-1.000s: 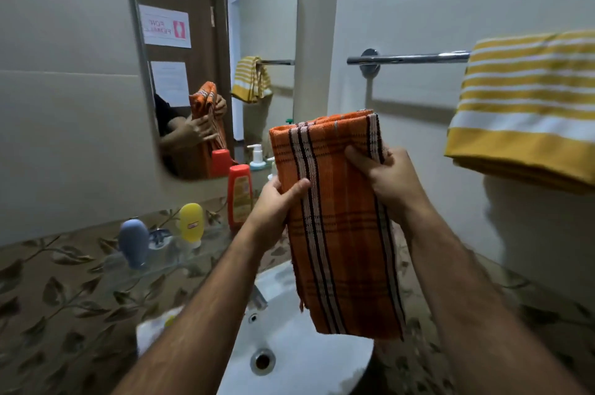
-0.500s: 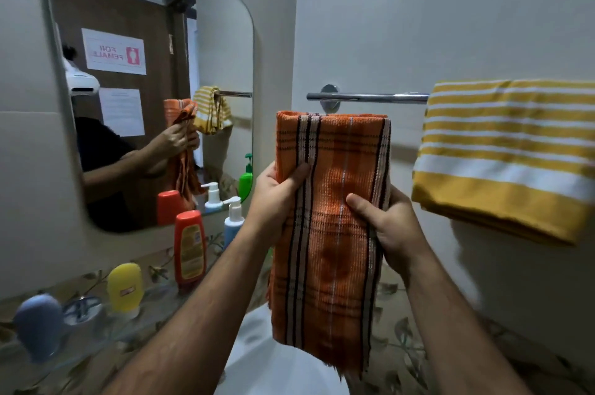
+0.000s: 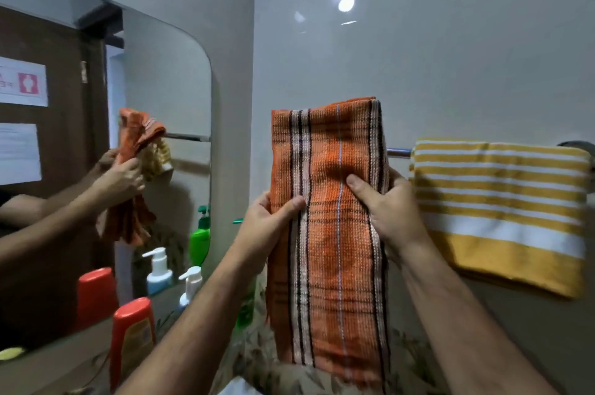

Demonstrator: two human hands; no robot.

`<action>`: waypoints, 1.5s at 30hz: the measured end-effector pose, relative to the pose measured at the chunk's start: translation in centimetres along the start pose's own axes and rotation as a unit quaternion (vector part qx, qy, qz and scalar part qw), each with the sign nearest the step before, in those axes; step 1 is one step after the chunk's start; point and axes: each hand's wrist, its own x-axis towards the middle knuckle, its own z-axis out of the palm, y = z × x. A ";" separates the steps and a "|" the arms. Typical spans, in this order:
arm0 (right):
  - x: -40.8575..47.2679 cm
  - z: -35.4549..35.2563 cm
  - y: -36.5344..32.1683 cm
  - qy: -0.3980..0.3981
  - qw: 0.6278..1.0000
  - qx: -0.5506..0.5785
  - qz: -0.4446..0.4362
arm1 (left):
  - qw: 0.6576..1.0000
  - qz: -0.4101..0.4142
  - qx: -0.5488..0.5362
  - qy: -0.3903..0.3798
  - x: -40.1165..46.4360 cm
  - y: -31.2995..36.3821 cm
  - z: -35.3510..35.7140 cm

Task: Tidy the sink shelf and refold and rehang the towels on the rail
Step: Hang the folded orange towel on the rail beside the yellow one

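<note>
Grip: left hand [image 3: 273,220] and right hand [image 3: 383,211] are pinching the folded orange checked towel [image 3: 328,233] by its edges.
Risk: folds are possibly slipping open while draping over the rail [image 3: 398,152], crowding the yellow striped towel [image 3: 499,201].

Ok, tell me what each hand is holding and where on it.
Both hold the folded orange towel. The left hand grips its left edge, the right hand its right edge, both about mid-height, thumbs on the front.

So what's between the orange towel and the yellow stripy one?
In the head view, a short bare bit of the shiny rail shows between the orange towel and the yellow towel, with the right hand just below.
</note>
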 end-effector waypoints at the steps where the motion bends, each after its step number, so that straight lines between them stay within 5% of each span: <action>1: 0.8 0.0 -0.5 0.015 1.000 -0.012 -0.016 | 1.000 0.014 0.002 -0.008 1.0 0.6 0.4; 10: 9.1 0.2 -5.6 0.146 0.939 -0.254 -0.179 | 0.965 0.180 0.188 0.020 11.5 4.8 4.0; 20: 13.1 -0.3 -5.1 0.128 0.863 -0.480 -0.093 | 0.921 0.190 0.336 0.058 16.7 3.8 7.1; 28: 13.8 0.4 -4.2 0.162 0.749 -0.632 -0.116 | 0.893 0.207 0.386 0.103 17.4 3.8 6.6; 33: 13.1 1.0 -3.8 0.177 0.597 -0.670 -0.404 | 0.850 0.235 0.459 0.105 18.0 3.8 6.4; 35: 12.8 1.0 -3.7 0.082 0.605 -0.682 -0.402 | 0.837 0.224 0.488 0.103 18.3 4.1 6.2; 37: 12.4 1.2 -3.8 -0.014 0.653 -0.707 -0.270 | 0.809 0.225 0.529 0.124 18.2 4.5 6.1; 40: 12.3 1.4 -4.3 -0.057 0.681 -0.705 -0.189 | 0.769 0.300 0.546 0.145 17.4 4.4 6.2; 45: 12.4 2.1 -4.5 -0.098 0.676 -0.717 -0.135 | 0.763 0.421 0.489 0.046 16.5 3.3 5.7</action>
